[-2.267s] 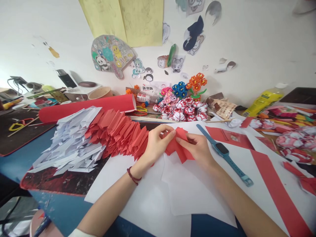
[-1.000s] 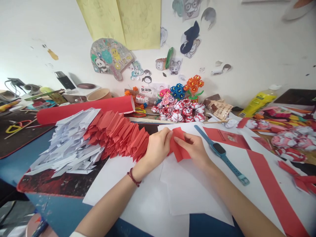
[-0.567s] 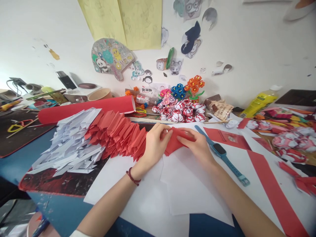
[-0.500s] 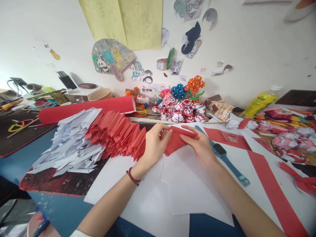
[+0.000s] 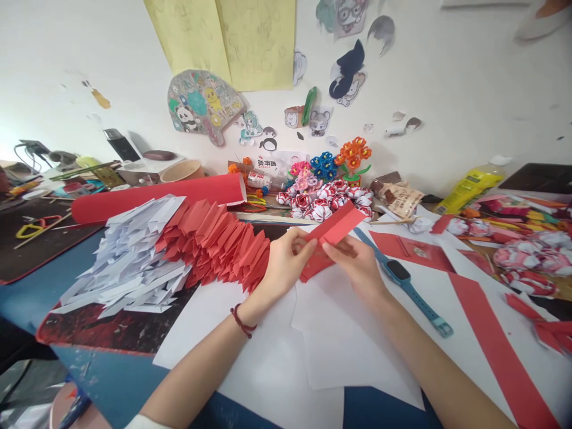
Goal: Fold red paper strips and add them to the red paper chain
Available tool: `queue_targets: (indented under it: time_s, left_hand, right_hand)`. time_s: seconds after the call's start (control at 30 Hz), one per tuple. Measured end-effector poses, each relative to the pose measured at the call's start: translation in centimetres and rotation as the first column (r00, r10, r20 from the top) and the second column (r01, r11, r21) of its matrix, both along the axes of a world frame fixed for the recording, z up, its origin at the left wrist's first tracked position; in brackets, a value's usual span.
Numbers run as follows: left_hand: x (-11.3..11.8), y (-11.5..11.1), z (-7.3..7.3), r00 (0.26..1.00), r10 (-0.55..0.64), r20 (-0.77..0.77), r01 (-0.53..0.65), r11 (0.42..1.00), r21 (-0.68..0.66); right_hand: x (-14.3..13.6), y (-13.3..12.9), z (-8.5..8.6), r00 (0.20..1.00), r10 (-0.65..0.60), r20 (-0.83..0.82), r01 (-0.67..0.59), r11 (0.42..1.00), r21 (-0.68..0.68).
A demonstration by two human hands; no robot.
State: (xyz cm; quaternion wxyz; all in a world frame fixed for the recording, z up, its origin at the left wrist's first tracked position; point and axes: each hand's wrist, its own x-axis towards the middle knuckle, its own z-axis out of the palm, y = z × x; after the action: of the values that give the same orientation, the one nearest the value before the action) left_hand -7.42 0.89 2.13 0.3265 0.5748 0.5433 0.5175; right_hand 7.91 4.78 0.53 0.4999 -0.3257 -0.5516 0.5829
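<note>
Between both my hands is a strip of red paper (image 5: 336, 223), raised above the sheets and slanting up to the right. My left hand (image 5: 288, 256) pinches its lower left end between thumb and fingers. On its near edge, my right hand (image 5: 355, 259) grips it with the thumb in front and fingers behind. More red paper shows below the strip, between the hands; whether it is part of the same piece I cannot tell. White sheets (image 5: 357, 333) lie beneath. Close to my left hand stands a row of folded red paper pieces (image 5: 218, 241).
Left of the red row is a heap of folded white paper pieces (image 5: 134, 256). A red paper roll (image 5: 156, 199) lies behind them. A blue watch (image 5: 397, 271) rests right of my hand. Red-and-white paper flowers (image 5: 322, 208) and a yellow bottle (image 5: 469, 187) are at the back.
The red paper has turned up between my hands, so a flat strip now rises to the right in front of the flowers. My hands have stayed nearly in place.
</note>
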Motion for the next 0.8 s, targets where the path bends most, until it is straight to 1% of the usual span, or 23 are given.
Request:
queue_targets:
  time_s: [0.1, 0.2, 0.33, 0.43, 0.5, 0.57, 0.6, 0.63, 0.67, 0.7, 0.73, 0.77, 0.8]
  left_hand:
    - [0.2, -0.1, 0.1, 0.998, 0.010, -0.063, -0.010, 1.000, 0.001]
    - [0.2, -0.2, 0.0, 0.987, 0.015, -0.161, -0.015, 1.000, 0.001]
    - [0.1, 0.1, -0.4, 0.956, 0.001, -0.295, -0.002, 1.000, -0.006]
    - [0.2, 0.2, -0.7, 0.939, 0.008, -0.343, -0.008, 1.000, 0.003]
    - [0.2, 0.1, -0.6, 0.935, 0.028, -0.352, -0.026, 1.000, 0.011]
    - [0.3, 0.0, -0.4, 0.934, 0.032, -0.356, -0.031, 0.999, 0.009]
    - [0.3, 0.0, -0.4, 0.933, 0.029, -0.359, -0.029, 1.000, 0.005]
    - [0.4, 0.0, -0.3, 0.932, 0.024, -0.363, -0.025, 1.000, 0.000]
    - [0.3, 0.0, -0.2, 0.929, 0.019, -0.371, -0.022, 1.000, -0.005]
    - [0.3, 0.0, -0.2, 0.925, 0.017, -0.380, -0.022, 1.000, -0.008]
    - [0.3, 0.0, -0.2, 0.921, 0.019, -0.388, -0.024, 1.000, -0.007]
    - [0.2, 0.0, -0.2, 0.920, 0.025, -0.391, -0.028, 1.000, -0.002]
    - [0.2, 0.1, -0.2, 0.921, 0.031, -0.388, -0.032, 0.999, 0.003]
  right_hand:
    - [0.0, 0.1, -0.1, 0.993, -0.036, 0.111, 0.036, 0.999, 0.000]
    - [0.2, 0.3, -0.1, 0.984, -0.070, 0.166, 0.067, 0.998, 0.020]
    - [0.4, 0.4, 0.0, 0.974, -0.042, 0.223, 0.035, 0.999, 0.036]
    - [0.6, 0.6, -0.2, 0.960, -0.045, 0.276, 0.026, 0.997, 0.073]
    - [1.0, 0.9, -0.2, 0.937, -0.108, 0.331, 0.064, 0.988, 0.140]
    - [1.7, 1.5, 0.0, 0.892, -0.239, 0.383, 0.155, 0.959, 0.237]
    - [2.3, 1.8, 0.2, 0.851, -0.327, 0.411, 0.215, 0.931, 0.295]
    - [3.0, 2.1, 0.5, 0.787, -0.425, 0.446, 0.276, 0.891, 0.361]
    - [3.8, 2.3, 0.8, 0.699, -0.518, 0.493, 0.318, 0.842, 0.435]
    - [4.7, 2.5, 1.0, 0.586, -0.602, 0.542, 0.339, 0.790, 0.510]
    - [5.7, 2.5, 1.0, 0.468, -0.656, 0.592, 0.330, 0.751, 0.571]
    - [6.8, 2.4, 1.0, 0.358, -0.682, 0.638, 0.303, 0.731, 0.611]
    - [7.8, 2.1, 0.8, 0.253, -0.687, 0.682, 0.276, 0.727, 0.629]
